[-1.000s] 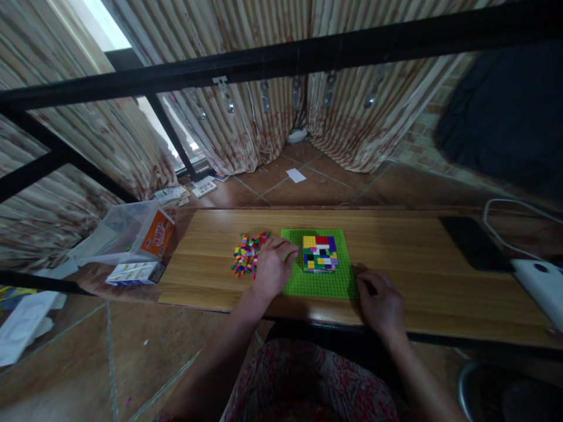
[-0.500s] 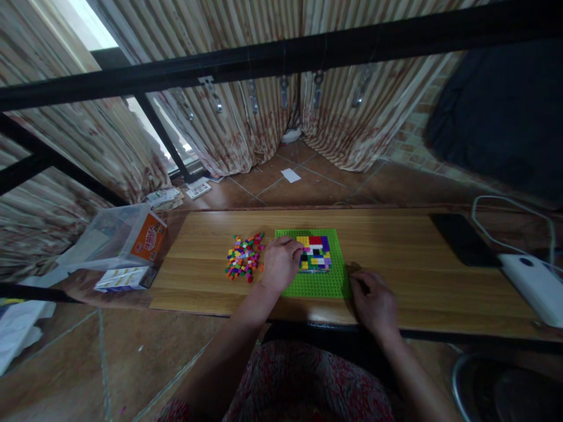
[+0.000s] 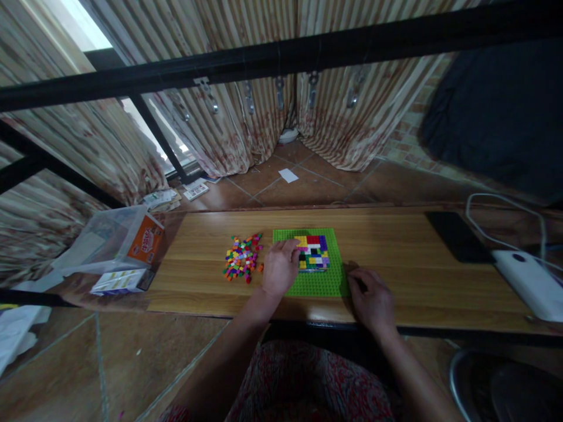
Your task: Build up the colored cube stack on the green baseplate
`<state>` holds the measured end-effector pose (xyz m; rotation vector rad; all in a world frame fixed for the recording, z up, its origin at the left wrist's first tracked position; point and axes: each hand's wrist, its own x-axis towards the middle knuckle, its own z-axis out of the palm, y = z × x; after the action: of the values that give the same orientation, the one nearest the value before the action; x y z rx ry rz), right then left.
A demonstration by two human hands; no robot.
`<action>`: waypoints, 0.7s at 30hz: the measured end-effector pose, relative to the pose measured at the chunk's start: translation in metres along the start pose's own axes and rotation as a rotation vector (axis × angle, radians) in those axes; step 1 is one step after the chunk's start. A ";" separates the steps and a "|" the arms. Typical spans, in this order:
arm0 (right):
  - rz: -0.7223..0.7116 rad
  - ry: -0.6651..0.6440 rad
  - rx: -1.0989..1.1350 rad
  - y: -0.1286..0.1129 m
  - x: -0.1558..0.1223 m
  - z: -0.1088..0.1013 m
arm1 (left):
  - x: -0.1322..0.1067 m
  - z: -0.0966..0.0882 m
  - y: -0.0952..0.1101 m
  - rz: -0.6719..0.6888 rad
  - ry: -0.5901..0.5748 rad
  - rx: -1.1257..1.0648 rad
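Note:
On a studded green baseplate (image 3: 319, 287) stands a low block build (image 3: 313, 253) of small toy bricks in yellow, red, white, blue, purple and green. My left hand (image 3: 279, 268) lies over the plate's left part, thumb and fingertips pinched together at the build's left edge. Whatever is between those fingertips is too small and covered to make out. At the plate's right edge rests my right hand (image 3: 373, 298), fingers curled in, with the tips close against the edge. A loose heap of small coloured bricks (image 3: 241, 258) lies left of the plate.
The wooden bench (image 3: 396, 252) carries a black phone (image 3: 457, 237) and a white device (image 3: 530, 284) with a white cable at the right. Left of it are a clear plastic bin (image 3: 109, 237) and a small box (image 3: 121, 281). A black metal bar (image 3: 246, 58) crosses above.
The view has shifted slightly. My left fingertips have drawn back a little to the left along the build, showing more of its left side. My right hand stays at the plate's edge.

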<state>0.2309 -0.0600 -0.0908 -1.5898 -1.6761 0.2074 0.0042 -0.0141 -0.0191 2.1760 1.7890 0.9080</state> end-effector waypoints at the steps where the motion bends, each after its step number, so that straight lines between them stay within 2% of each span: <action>1: 0.000 -0.003 -0.001 0.000 0.000 0.000 | 0.000 0.001 0.000 0.000 0.002 -0.006; 9: -0.011 -0.010 0.010 -0.001 0.001 -0.002 | -0.002 0.001 0.000 -0.090 0.036 -0.092; 21: 0.031 -0.015 0.024 -0.004 0.001 -0.003 | 0.009 0.012 -0.006 -0.337 0.070 -0.500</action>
<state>0.2292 -0.0610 -0.0860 -1.6005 -1.6552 0.2550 0.0065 -0.0018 -0.0284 1.5052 1.6584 1.1959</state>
